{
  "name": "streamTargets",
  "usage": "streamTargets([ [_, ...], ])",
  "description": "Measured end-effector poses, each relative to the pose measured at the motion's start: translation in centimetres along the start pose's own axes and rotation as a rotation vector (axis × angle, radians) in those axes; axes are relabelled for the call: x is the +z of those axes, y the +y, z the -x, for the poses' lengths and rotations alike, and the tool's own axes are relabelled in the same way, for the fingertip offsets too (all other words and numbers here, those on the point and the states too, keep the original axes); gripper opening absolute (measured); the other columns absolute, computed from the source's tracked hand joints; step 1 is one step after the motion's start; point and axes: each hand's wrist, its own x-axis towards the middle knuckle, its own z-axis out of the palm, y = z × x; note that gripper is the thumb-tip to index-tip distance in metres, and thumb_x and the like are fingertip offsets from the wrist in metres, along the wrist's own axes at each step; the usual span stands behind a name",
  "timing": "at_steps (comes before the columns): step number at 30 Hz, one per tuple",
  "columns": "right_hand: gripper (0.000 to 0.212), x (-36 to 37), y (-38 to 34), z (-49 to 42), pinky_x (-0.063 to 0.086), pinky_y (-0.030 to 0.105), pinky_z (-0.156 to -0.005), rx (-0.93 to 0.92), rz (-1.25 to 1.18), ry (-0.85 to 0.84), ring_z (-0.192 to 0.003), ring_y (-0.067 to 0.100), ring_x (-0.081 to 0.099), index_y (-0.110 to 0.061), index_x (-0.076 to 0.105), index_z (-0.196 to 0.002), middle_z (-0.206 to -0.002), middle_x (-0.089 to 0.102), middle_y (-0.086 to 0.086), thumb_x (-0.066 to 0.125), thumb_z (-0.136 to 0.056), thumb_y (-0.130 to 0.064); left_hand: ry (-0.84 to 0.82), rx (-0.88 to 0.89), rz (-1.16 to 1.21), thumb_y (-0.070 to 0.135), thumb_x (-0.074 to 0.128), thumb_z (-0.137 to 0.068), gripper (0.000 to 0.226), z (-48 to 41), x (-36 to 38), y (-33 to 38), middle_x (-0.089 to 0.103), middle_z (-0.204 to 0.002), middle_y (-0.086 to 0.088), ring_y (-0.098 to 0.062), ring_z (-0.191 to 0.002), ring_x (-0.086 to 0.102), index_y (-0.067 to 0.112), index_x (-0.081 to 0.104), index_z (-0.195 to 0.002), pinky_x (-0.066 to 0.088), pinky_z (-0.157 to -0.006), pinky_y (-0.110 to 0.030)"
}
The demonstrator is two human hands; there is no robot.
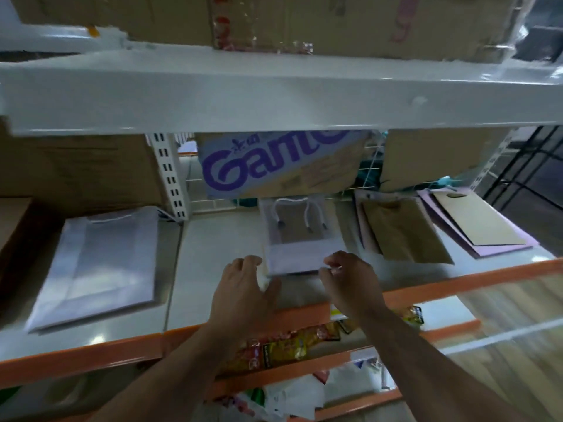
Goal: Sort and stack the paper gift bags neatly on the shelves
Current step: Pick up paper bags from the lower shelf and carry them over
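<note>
A small pale lilac gift bag (300, 239) with white cord handles lies flat in the middle of the white shelf (213, 254). My left hand (243, 287) is at its near left corner, fingers loosely curled, touching or just off the edge. My right hand (350, 278) hovers at the near right corner with fingertips curled close together; I cannot tell if it pinches the bag. A large lilac bag stack (97, 266) lies on the left. Brown bags (399, 233) and a tan bag on pink bags (478, 220) lie on the right.
Cardboard boxes stand behind, one with purple lettering (274, 166). An upper white shelf (274, 92) overhangs, carrying more boxes. The shelf has an orange front edge (457, 284). Snack packets (289, 345) sit on lower orange-edged shelves. A slotted upright (169, 175) divides the back.
</note>
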Motion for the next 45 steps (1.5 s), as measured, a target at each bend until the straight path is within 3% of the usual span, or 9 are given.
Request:
streamTargets([
  [4,0.022,-3.7,5.0,-1.4,0.045,0.025,-0.077,0.055,0.035,0.057,-0.098,0.02,0.067,-0.024,0.069,-0.109,-0.11,0.071,-0.001,0.06,-0.093,-0.035,0.009,-0.139,-0.007,0.06,0.054,-0.085,0.07,-2.6,2.8,3.4,0.052,-0.133,-0.01,-0.029,-0.12,0.049,0.014,0.046,-0.136,0.046,-0.093,-0.039],
  [8,0.032,-6.6,9.8,-3.2,0.044,0.024,-0.066,0.154,0.118,0.157,-0.088,0.024,0.067,-0.019,0.067,-0.11,-0.103,0.072,0.005,0.055,-0.094,-0.045,0.019,-0.272,-0.061,0.055,0.062,-0.085,0.063,-4.6,4.1,5.2,0.052,-0.127,-0.015,-0.033,-0.115,0.05,0.012,0.045,-0.127,0.049,-0.088,-0.042],
  [12,0.071,-8.3,13.9,-5.3,0.047,0.045,-0.091,0.267,0.253,0.172,-0.112,0.042,0.055,-0.006,0.05,-0.132,-0.126,0.058,0.021,0.063,-0.085,-0.057,0.036,-0.331,-0.084,0.049,0.07,-0.082,0.064,-5.4,4.8,6.2,0.051,-0.125,-0.015,-0.033,-0.114,0.05,0.011,0.045,-0.127,0.048,-0.085,-0.043],
  [19,0.094,-8.8,16.5,-7.0,0.045,0.045,-0.093,0.371,0.343,0.105,-0.114,0.04,0.054,-0.007,0.044,-0.131,-0.125,0.055,0.019,0.059,-0.074,-0.08,0.036,-0.397,-0.053,0.036,0.08,-0.075,0.068,-6.3,5.7,6.7,0.048,-0.121,-0.019,-0.039,-0.11,0.055,0.006,0.045,-0.125,0.048,-0.082,-0.042],
  [26,0.087,-9.5,17.0,-7.7,0.044,0.043,-0.092,0.411,0.268,0.097,-0.114,0.04,0.055,-0.007,0.043,-0.13,-0.123,0.056,0.021,0.076,-0.071,-0.063,0.083,-0.458,0.016,0.024,0.077,-0.077,0.049,-7.2,5.7,5.9,0.057,-0.112,-0.015,-0.031,-0.09,0.056,0.004,0.052,-0.115,0.044,-0.066,-0.035],
  [34,0.076,-9.9,17.1,-7.7,0.045,0.043,-0.089,0.438,0.192,0.143,-0.111,0.041,0.055,-0.001,0.05,-0.124,-0.12,0.054,0.023,0.084,-0.072,-0.045,0.152,-0.498,0.167,0.016,0.054,-0.09,0.021,-7.0,5.3,5.6,0.057,-0.095,-0.01,-0.025,-0.08,0.052,0.001,0.054,-0.105,0.032,-0.051,-0.028],
  [37,0.044,-9.9,17.6,-8.4,0.047,0.036,-0.075,0.427,0.004,0.164,-0.095,0.039,0.064,0.002,0.059,-0.112,-0.107,0.064,0.024,0.075,-0.082,-0.027,0.163,-0.538,0.402,0.005,0.049,-0.088,0.016,-6.8,4.6,5.4,0.061,-0.077,-0.018,-0.028,-0.059,0.056,-0.005,0.061,-0.09,0.038,-0.046,-0.027],
  [41,0.017,-10.2,16.8,-8.5,0.043,0.027,-0.056,0.511,-0.528,0.148,-0.065,0.031,0.064,0.003,0.067,-0.101,-0.075,0.068,0.017,0.06,-0.091,-0.011,0.145,-0.587,0.803,-0.006,0.045,-0.089,0.021,-6.1,3.9,5.5,0.062,-0.091,-0.02,-0.035,-0.073,0.064,0.006,0.061,-0.094,0.053,-0.052,-0.035],
  [45,0.01,-10.2,14.9,-7.4,0.043,0.027,-0.045,0.508,-0.901,0.118,-0.051,0.023,0.057,-0.002,0.063,-0.1,-0.065,0.062,0.016,0.057,-0.093,-0.005,0.132,-0.584,0.979,-0.012,0.043,-0.089,0.023,-4.9,3.4,5.2,0.056,-0.082,-0.018,-0.028,-0.058,0.055,0.001,0.059,-0.101,0.041,-0.039,-0.026],
])
